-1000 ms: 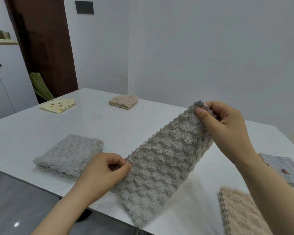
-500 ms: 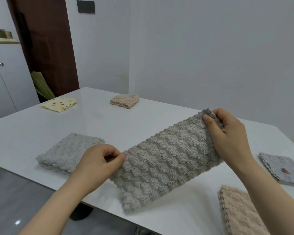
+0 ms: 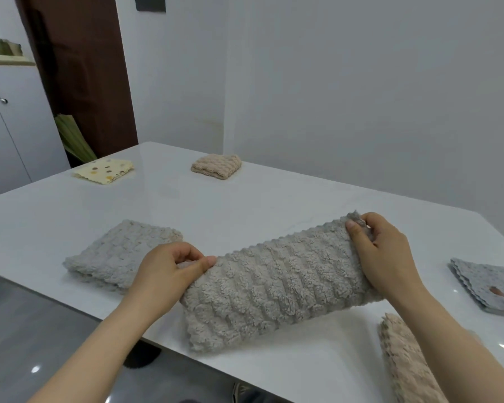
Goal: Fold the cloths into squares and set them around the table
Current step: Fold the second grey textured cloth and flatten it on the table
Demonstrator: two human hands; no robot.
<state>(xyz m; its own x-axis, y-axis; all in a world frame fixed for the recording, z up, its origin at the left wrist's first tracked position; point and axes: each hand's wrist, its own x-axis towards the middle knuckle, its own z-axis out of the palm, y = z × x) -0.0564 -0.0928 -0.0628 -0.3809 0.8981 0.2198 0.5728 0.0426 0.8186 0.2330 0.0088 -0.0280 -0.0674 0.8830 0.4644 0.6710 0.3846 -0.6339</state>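
A fluffy grey cloth [image 3: 274, 289], folded into a long strip, lies across the near part of the white table [image 3: 245, 205]. My left hand [image 3: 169, 274] pinches its left end between thumb and fingers. My right hand [image 3: 384, 254] pinches the far right corner. Folded squares lie around the table: a grey fluffy one [image 3: 120, 254] at the left, a yellow dotted one [image 3: 105, 170] at the far left, a beige one [image 3: 216, 167] at the far side and a grey printed one [image 3: 489, 286] at the right.
A beige fluffy cloth [image 3: 405, 362] lies at the near right, partly behind my right forearm. A white cabinet [image 3: 9, 126] and a dark door [image 3: 79, 68] stand beyond the table's left end. The near table edge runs under the strip.
Both hands have lowered the grey strip from a raised slant down onto the table, and it now lies nearly level. The right hand came down the most.
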